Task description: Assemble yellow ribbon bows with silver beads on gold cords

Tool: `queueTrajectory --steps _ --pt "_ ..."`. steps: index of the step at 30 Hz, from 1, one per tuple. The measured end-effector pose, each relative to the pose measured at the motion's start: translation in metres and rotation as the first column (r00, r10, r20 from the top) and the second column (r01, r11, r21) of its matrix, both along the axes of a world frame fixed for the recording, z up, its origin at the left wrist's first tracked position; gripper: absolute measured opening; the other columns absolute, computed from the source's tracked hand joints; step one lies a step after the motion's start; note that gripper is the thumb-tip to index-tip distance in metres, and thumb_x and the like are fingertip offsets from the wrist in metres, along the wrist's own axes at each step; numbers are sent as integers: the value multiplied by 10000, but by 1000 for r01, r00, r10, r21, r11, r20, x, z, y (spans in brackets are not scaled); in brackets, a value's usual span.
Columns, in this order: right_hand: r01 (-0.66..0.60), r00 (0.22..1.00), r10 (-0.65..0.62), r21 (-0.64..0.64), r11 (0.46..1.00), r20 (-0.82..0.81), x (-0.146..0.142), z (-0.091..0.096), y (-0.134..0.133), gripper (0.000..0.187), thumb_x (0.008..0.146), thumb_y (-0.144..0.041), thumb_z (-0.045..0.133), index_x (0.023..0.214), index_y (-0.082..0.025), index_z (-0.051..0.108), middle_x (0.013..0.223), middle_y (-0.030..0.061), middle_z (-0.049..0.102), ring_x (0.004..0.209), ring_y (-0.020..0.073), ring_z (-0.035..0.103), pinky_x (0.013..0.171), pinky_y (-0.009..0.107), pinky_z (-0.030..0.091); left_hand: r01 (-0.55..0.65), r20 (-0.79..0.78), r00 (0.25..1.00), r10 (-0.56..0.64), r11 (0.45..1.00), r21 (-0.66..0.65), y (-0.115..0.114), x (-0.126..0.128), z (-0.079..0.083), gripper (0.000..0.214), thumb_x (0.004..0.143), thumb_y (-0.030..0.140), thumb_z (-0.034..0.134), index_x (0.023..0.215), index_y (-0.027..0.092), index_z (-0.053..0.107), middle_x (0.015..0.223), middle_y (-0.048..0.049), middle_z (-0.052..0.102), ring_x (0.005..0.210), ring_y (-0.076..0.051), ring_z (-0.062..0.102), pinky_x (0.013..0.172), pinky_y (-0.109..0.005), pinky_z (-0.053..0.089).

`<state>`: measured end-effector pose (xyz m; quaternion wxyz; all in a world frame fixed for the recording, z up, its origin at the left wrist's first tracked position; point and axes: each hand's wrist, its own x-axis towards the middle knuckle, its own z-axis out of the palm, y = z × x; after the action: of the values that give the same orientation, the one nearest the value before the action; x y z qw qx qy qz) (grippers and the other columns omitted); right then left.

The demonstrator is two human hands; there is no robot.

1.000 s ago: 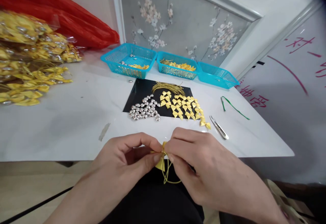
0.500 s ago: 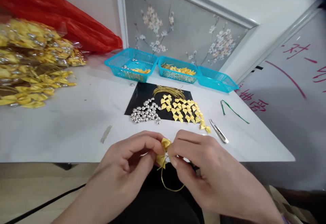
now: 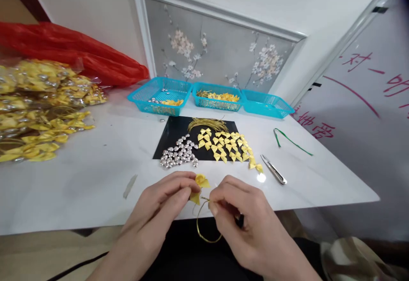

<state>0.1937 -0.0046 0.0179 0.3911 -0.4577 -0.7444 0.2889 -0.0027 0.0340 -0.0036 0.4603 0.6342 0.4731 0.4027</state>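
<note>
My left hand (image 3: 161,206) pinches a small yellow ribbon bow (image 3: 200,185) at the near table edge. My right hand (image 3: 246,221) pinches a thin gold cord (image 3: 203,230) that runs from the bow and loops down over my lap. On a black mat (image 3: 174,130) further back lie a cluster of silver heart beads (image 3: 179,154), several yellow bows (image 3: 228,144) and a bundle of gold cords (image 3: 207,123).
Small snips (image 3: 274,169) and a green strip (image 3: 289,139) lie right of the mat. Three turquoise baskets (image 3: 209,98) stand at the back. Bags of finished yellow bows (image 3: 41,102) and a red plastic bag (image 3: 73,57) fill the left. A whiteboard (image 3: 361,102) leans at the right.
The bow has turned upward between my fingers and the cord loop has shifted. Both hands rose slightly toward the table edge. The camera tilted, showing more of the wall.
</note>
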Motion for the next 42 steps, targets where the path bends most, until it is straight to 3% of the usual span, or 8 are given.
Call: queueTrajectory --steps 3,7,16,19,23,30,38,42 --pt "-13 997 9 51 999 82 0 0 -1 177 908 -51 490 828 -179 581 793 -5 528 671 115 506 585 243 382 41 -30 999 -40 998 40 2 5 10 243 904 435 654 790 292 814 1062 -30 781 1032 -222 741 833 -218 611" --pt "-10 986 -8 109 994 167 1 -1 -1 200 941 -65 458 859 -160 614 831 23 560 730 143 532 629 272 410 89 -79 994 -81 991 103 1 11 20 133 845 336 726 765 340 832 1035 6 795 929 -167 779 776 -144 607" --pt "42 977 -80 186 982 199 3 -2 -2 191 966 -98 450 899 -165 616 823 8 549 717 145 529 623 285 394 40 -146 989 -2 964 262 -6 16 18 162 837 281 707 812 368 841 1021 25 819 888 -152 812 740 -124 618" --pt "57 974 -98 198 979 204 3 -1 -2 196 958 -100 449 855 -168 601 799 2 533 686 140 518 602 281 381 1 -222 970 98 913 407 -10 17 16 142 832 293 708 828 350 837 1036 15 831 896 -154 815 778 -136 619" --pt "76 968 -125 219 973 218 1 -1 -2 204 946 -107 442 807 -171 577 769 0 517 650 142 503 577 285 360 54 -321 933 161 820 570 -12 19 15 190 868 264 657 859 320 838 1009 -3 842 873 -145 814 818 -146 617" --pt "81 975 -117 189 979 188 -1 1 -3 186 928 -112 442 803 -176 564 763 3 522 645 144 527 577 277 381 121 -350 923 163 738 664 -14 21 15 264 912 181 585 923 224 846 1037 -88 846 901 -148 815 850 -134 603" --pt "57 991 -75 156 986 108 1 3 -4 179 950 -105 489 867 -154 639 796 15 561 651 129 535 563 262 401 35 -297 943 149 844 535 -11 17 12 233 886 293 633 861 324 863 990 -18 863 845 -177 830 797 -200 644" --pt "74 984 -69 26 997 -165 18 4 1 176 1024 -195 521 975 -196 690 829 11 621 666 114 580 615 247 481 -53 -289 938 194 900 432 -11 8 2 226 881 433 647 816 362 851 990 -11 859 874 -236 828 812 -340 677"
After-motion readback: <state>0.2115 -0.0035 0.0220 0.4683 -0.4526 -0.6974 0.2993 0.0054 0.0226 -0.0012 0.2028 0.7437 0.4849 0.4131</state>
